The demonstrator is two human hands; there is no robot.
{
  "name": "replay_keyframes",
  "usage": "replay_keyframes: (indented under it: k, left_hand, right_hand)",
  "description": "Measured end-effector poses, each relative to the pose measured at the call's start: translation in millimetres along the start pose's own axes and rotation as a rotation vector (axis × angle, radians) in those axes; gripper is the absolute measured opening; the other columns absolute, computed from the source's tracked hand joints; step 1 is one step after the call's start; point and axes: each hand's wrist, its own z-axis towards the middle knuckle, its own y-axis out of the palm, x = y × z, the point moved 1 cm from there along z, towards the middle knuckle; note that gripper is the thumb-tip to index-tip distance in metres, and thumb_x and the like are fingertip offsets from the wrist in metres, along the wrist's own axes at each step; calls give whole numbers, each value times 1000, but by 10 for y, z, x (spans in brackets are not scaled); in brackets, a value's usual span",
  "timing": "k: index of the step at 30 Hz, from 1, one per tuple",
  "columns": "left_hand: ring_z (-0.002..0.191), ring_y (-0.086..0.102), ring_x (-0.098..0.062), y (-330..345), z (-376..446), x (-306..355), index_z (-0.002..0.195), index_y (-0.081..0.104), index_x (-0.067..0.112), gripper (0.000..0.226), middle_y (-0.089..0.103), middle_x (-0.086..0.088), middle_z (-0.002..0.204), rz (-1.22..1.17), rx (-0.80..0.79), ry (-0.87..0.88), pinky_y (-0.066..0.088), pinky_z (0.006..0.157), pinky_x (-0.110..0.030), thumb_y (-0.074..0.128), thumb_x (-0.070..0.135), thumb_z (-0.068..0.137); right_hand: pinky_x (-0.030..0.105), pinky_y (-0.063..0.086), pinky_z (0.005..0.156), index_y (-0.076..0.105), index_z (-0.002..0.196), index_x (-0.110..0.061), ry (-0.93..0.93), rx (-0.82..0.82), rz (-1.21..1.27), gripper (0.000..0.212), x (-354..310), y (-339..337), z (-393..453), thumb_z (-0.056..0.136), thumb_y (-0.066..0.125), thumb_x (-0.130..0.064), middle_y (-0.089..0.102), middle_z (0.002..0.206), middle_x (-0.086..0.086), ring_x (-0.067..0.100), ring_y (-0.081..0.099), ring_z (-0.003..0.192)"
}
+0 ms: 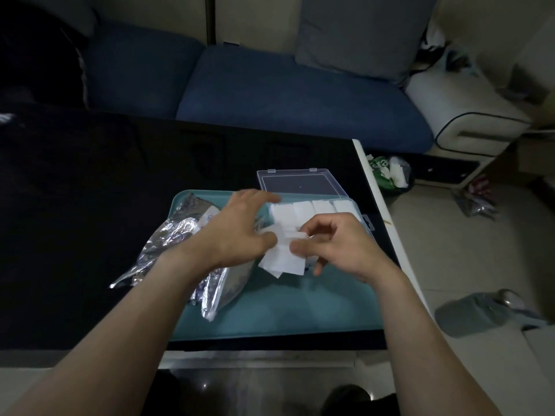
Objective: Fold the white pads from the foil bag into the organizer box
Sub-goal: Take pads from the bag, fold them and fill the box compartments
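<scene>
Both hands mid-fold over the teal tray (pixel 270 310): left hand (pixel 237 226) thumb-pinching the white pad (pixel 282 259) at its 9 o'clock edge with the other fingers spread loose, right hand (pixel 339 244) curled round the 3 o'clock edge, pinching with thumb and forefinger. Pad dangling just off the tray, at 6 o'clock from the organizer box (pixel 315 208), already stuffed with folded ones, lid flipped open at 12. Foil bag (pixel 177 238) crumpled out at 9. Probably feather-light, soft and floppy, zero stiffness, so best pinched at opposite edges or corners, creased firmly. Easy to crumple, hard to break.
</scene>
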Motion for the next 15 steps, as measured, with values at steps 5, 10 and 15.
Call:
replay_keyframes:
  k: [5,10,15]
  left_hand:
    - [87,63,-6,171,55,106,107,63,27,21,66,13,95,-39,-57,29,46,68,-16,69,32,87]
    - [77,67,-11,279,134,193,102,68,17,14,72,4,88,-268,1,-31,49,61,-18,70,23,90]
    - [81,72,-22,354,154,311,118,59,2,28,70,-16,105,-926,-124,-230,57,63,-28,65,13,92]
  right_hand:
    - [31,55,50,67,91,2,-110,62,105,22,9,-106,-78,79,83,-8,73,85,15,41,70,76]
    - [35,59,59,67,98,-6,-126,225,167,36,46,-215,-103,71,89,-15,71,98,17,28,74,76]
    - [31,60,64,68,96,-8,-123,262,200,38,73,-335,-142,65,90,-4,73,94,15,28,74,77]
